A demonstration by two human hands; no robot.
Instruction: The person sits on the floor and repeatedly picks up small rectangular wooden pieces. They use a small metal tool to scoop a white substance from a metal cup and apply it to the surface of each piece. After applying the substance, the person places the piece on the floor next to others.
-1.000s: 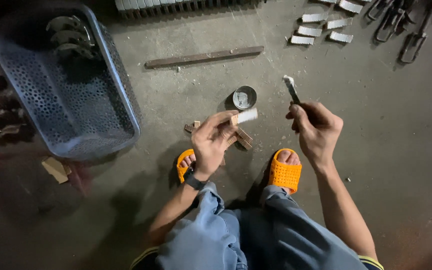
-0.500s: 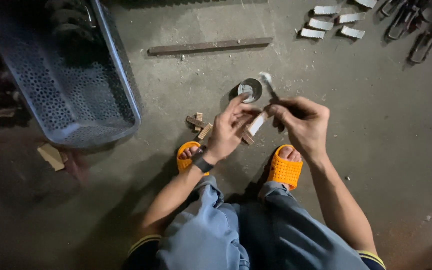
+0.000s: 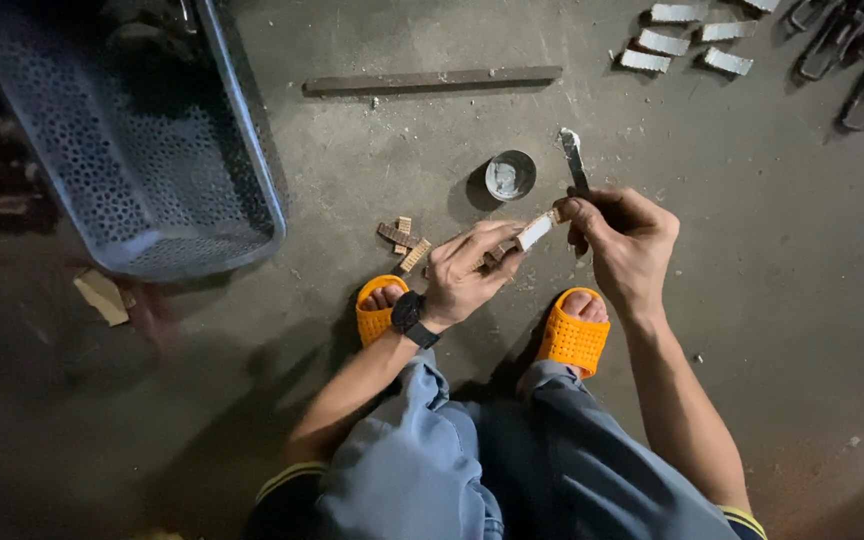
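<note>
right hand (image 3: 624,238) with blade (image 3: 574,158) drawn in beside left hand (image 3: 467,272), touching small block (image 3: 533,232)

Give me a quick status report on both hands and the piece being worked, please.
Left hand pinching small white-coated block. Right hand gripping paste-tipped blade, tip up. Small round tin on floor beyond; loose wood pieces beside left hand. Nothing obstructing.
</note>
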